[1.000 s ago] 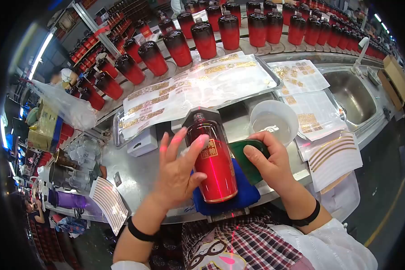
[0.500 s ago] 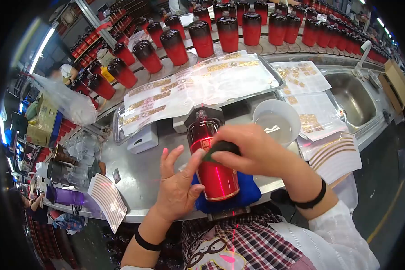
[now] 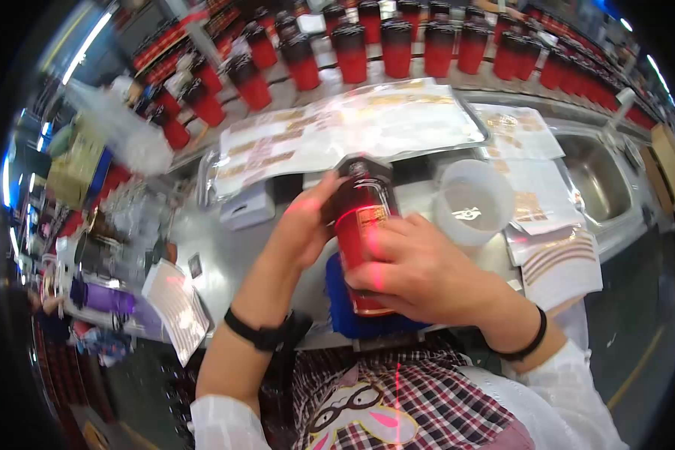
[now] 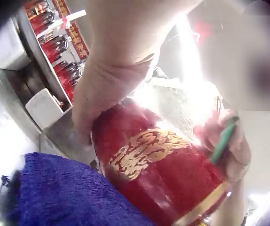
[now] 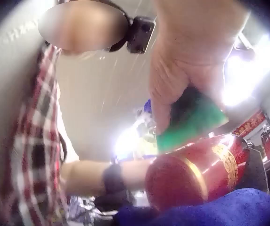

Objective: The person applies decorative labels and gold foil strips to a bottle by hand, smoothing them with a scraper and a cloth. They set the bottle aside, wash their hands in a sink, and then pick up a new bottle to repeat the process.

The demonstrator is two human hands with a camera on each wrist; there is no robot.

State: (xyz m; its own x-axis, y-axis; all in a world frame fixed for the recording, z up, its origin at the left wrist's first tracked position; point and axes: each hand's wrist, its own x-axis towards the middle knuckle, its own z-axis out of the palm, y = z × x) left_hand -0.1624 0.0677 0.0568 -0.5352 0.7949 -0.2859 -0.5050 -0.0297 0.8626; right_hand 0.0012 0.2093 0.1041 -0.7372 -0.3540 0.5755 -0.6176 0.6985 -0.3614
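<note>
At worktop's point(image 3: 231, 259) near edge, red bottle point(image 3: 349, 234) lies on blue cloth point(image 3: 339, 304), gold emblem point(image 3: 370, 215) already applied; left hand point(image 3: 304, 221) grips bottle shoulder, right hand point(image 3: 424, 266) pinches green pad point(image 5: 191, 125) alongside. Pad work appears unfinished.

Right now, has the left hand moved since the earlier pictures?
Yes, forward: the left hand is now closer to the tray, at the upper part of the bottle.
</note>
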